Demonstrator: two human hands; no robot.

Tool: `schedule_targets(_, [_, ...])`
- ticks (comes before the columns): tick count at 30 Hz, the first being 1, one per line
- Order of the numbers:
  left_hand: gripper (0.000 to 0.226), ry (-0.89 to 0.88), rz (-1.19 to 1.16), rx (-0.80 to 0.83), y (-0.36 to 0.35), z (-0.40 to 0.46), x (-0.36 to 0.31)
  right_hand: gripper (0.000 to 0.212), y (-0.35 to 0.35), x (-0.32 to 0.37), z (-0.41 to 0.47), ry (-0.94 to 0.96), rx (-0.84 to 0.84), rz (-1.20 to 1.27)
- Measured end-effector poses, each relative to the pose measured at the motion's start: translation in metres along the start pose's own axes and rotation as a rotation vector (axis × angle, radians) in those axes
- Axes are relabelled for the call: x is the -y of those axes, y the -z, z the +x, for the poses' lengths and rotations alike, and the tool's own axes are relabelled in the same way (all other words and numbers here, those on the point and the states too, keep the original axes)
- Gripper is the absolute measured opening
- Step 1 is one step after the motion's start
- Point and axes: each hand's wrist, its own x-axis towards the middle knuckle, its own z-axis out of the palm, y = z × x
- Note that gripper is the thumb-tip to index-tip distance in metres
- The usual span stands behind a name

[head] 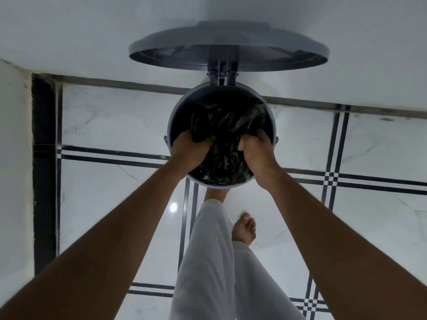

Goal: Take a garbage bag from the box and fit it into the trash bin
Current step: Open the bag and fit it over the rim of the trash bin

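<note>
A round grey trash bin (179,112) stands on the floor against the wall, its lid (228,46) swung up and open. A crumpled black garbage bag (227,125) fills the bin's mouth. My left hand (190,150) grips a bunched fold of the bag at the near left of the rim. My right hand (258,153) grips another fold at the near right. Both hands reach down into the opening. The box of bags is out of view.
The white wall (92,31) rises right behind the bin. White marble floor tiles with dark stripes (104,155) spread all around. One foot sits under the bin's front edge at the pedal; the other bare foot (245,229) stands to the right. A dark vertical strip (44,158) runs along the left.
</note>
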Motion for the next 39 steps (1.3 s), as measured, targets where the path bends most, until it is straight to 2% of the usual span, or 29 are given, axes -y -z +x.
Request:
schedule_targets(3, [0.092, 0.186, 0.082, 0.043, -0.002, 0.012, -0.007, 0.049, 0.002, -0.003, 0.005, -0.015, 0.037, 0.130])
schedule_targets(4, [0.094, 0.250, 0.081, 0.044, -0.002, 0.015, -0.010, 0.047, 0.003, -0.004, 0.006, 0.012, 0.013, 0.101])
schedule_targets(8, [0.065, 0.265, -0.129, -0.040, 0.006, 0.026, -0.017, 0.041, 0.020, -0.011, 0.009, 0.248, -0.216, -0.292])
schedule_targets(10, [0.050, 0.247, -0.262, -0.048, 0.019, 0.024, -0.018, 0.033, 0.030, -0.016, 0.012, 0.291, -0.296, -0.376])
schedule_targets(12, [0.035, 0.225, -0.343, 0.042, 0.039, 0.016, -0.020, 0.030, 0.038, -0.020, 0.014, 0.290, -0.315, -0.358])
schedule_targets(15, [0.047, 0.143, -0.257, 0.188, 0.070, 0.005, -0.016, 0.033, 0.044, -0.021, 0.013, 0.314, -0.275, -0.269])
schedule_targets(18, [0.040, 0.065, -0.257, 0.211, 0.092, -0.003, -0.011, 0.043, 0.047, -0.016, 0.013, 0.272, -0.162, -0.105])
schedule_targets(22, [0.057, 0.044, -0.334, 0.195, 0.110, -0.003, -0.005, 0.055, 0.048, 0.002, 0.009, 0.164, -0.039, 0.156])
schedule_targets(26, [0.039, 0.106, -0.441, 0.043, 0.111, 0.010, 0.004, 0.035, 0.050, 0.000, 0.026, 0.121, -0.222, 0.101])
schedule_targets(28, [0.026, 0.155, -0.440, 0.001, 0.109, 0.013, 0.005, 0.029, 0.053, -0.004, 0.032, 0.134, -0.323, -0.060])
schedule_targets(30, [0.018, 0.149, -0.423, 0.007, 0.108, 0.016, 0.004, 0.020, 0.055, -0.006, 0.031, 0.195, -0.342, -0.166])
schedule_targets(32, [0.026, 0.096, -0.457, 0.056, 0.107, 0.016, 0.001, 0.011, 0.056, -0.003, 0.028, 0.231, -0.288, -0.073])
schedule_targets(34, [0.037, 0.044, -0.497, 0.069, 0.107, 0.015, -0.003, 0.010, 0.057, 0.003, 0.027, 0.184, -0.227, 0.141])
schedule_targets(37, [0.022, -0.010, -0.473, 0.121, 0.109, 0.013, -0.010, 0.003, 0.058, 0.013, 0.019, 0.100, -0.204, 0.363])
schedule_targets(39, [0.022, -0.049, -0.399, 0.157, 0.113, 0.011, -0.014, 0.021, 0.060, 0.019, 0.015, 0.109, -0.133, 0.443])
